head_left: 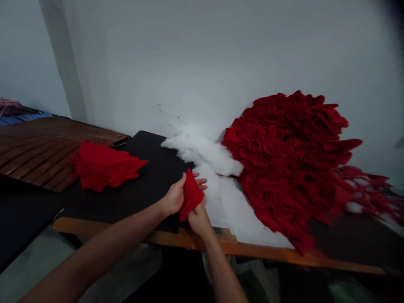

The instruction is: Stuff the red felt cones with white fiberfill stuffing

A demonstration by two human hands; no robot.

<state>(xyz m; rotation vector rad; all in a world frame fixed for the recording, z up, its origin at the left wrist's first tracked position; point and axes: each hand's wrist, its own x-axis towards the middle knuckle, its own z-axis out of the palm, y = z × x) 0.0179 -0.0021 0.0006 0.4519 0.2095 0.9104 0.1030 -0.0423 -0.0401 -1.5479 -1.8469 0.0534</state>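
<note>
A small red fabric piece [191, 194], pointed at its top and shaped like a little pouch, is held between my two hands above the table's front part. My left hand [175, 197] holds it from the left, thumb along the near side, with fingertips showing past its right edge. My right hand [198, 219] grips its lower right side; those fingers are partly hidden by the cloth. Just beyond my hands lies a fluffy tuft of white stuffing [205, 153]. A stack of red fabric pieces [109, 166] rests to the left.
A large heap of red fabric pieces [290, 155] leans by the wall at right, beside red-and-white items [362, 189]. Under the stuffing is a white sheet [232, 210] on the black table [151, 179]. Brown woven matting [41, 147] lies left. Tape covers the table's front edge [268, 249].
</note>
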